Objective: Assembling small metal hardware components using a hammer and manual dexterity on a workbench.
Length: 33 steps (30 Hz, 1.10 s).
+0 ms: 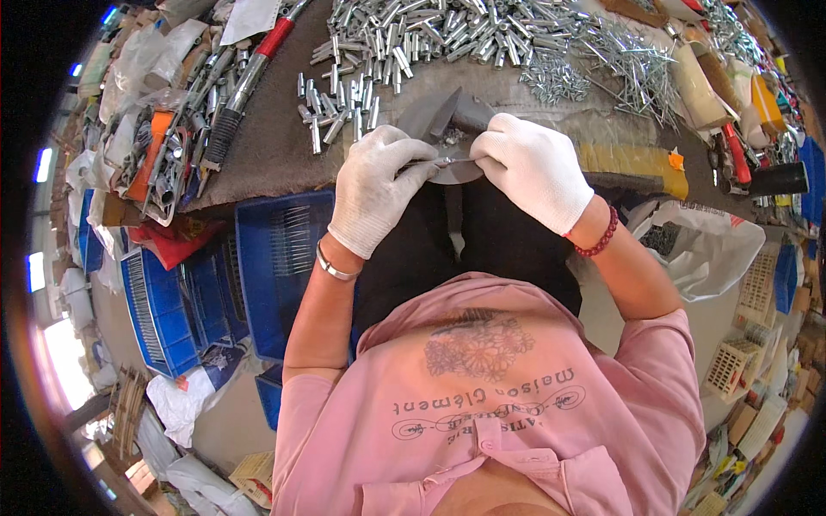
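Observation:
Both of my hands wear white knitted gloves and meet fingertip to fingertip at the bench's near edge. My left hand (379, 191) is closed in a pinch on a small metal tube (441, 162). Facing it, my right hand (538, 175) pinches a thin metal pin (463, 160), whose tip reaches the tube; the fingers hide most of both pieces. Just behind the fingertips stands a dark grey metal block with a pointed plate (434, 112). Beyond lie a large pile of short metal tubes (404, 43) and, to its right, a heap of thin pins (632, 77).
At the left, a red-and-black handled tool (249, 82) lies beside an orange-handled tool (155, 142). Blue plastic crates (280, 327) stand below the bench on the left. A white plastic bag (718, 254) hangs open at the right, below a yellow strip (632, 163) along the bench edge.

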Available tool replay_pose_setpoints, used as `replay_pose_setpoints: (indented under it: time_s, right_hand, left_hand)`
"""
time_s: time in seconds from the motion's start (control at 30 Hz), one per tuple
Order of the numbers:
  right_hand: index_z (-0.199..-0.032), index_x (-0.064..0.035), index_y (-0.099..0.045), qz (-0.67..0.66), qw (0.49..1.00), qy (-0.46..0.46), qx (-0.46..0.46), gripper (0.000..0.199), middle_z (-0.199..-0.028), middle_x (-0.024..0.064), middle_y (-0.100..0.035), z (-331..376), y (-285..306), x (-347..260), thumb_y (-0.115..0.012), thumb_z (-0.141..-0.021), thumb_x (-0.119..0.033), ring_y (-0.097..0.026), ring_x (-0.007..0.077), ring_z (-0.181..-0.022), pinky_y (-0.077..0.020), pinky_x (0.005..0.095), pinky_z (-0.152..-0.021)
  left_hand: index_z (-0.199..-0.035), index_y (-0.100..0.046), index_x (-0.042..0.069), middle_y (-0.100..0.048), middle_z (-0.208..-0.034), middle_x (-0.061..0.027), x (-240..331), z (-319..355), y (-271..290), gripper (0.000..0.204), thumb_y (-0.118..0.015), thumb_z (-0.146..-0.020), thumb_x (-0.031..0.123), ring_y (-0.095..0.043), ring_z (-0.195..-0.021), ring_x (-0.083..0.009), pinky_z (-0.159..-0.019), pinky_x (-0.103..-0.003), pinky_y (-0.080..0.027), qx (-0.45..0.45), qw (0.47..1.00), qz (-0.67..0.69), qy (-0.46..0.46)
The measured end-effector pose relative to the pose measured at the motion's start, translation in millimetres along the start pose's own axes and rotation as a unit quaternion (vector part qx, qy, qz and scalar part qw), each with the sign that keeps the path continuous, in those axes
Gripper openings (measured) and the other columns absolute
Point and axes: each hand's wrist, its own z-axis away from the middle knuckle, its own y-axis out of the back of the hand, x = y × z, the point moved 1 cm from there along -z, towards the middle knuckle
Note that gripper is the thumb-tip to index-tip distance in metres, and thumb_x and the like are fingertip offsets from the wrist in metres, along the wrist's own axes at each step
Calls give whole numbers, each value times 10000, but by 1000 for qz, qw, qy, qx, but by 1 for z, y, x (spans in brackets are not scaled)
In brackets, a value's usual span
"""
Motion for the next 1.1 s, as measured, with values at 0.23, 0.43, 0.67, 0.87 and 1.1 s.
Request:
replay_pose_setpoints:
  time_s: [0.23, 0.43, 0.67, 0.87, 1.1]
  right_hand:
    - [-897, -140, -739, -41, 999, 22, 11, 47, -907, 64, -644, -6, -8, 8, -695, -912, -146, -701, 313, -853, -574, 418, -742]
    - [-892, -160, -738, -51, 996, 38, 55, 9, -900, 54, -625, -5, -13, -2, -732, -886, -163, -693, 283, -835, -575, 400, -720]
    - [-932, -144, -783, 112, 971, -199, 65, 71, -972, 58, -725, 9, 33, 95, -734, -926, -196, -729, 289, -919, -587, 374, -783]
    - [-936, -153, -776, 176, 958, -224, -3, 77, -972, 59, -704, 2, 21, 108, -742, -915, -219, -725, 300, -896, -581, 400, -763]
    - [-949, -155, -773, 208, 964, -163, -6, 77, -965, 61, -700, -5, 22, 107, -708, -926, -189, -725, 304, -875, -588, 406, -764]
  left_hand:
    - [-919, -800, 81, -689, -908, -96, -6, -3, -2, 111, -831, -813, 95, -688, -906, -299, -802, -402, -537, 9, 999, 30, 11]
    - [-915, -795, 66, -684, -883, -95, -1, -2, 0, 128, -829, -793, 46, -683, -879, -289, -793, -378, -530, 14, 999, 37, 33]
    - [-909, -786, 69, -692, -883, -97, 5, -4, 4, 122, -837, -803, 39, -684, -857, -299, -770, -386, -537, 15, 1000, -5, -26]
    - [-914, -784, 70, -691, -880, -100, 4, -3, 3, 123, -835, -806, 40, -685, -844, -302, -754, -386, -538, 11, 1000, -1, -27]
    - [-919, -781, 79, -691, -884, -89, 1, -2, 1, 131, -835, -805, 44, -685, -854, -296, -763, -389, -540, 25, 999, -1, -46]
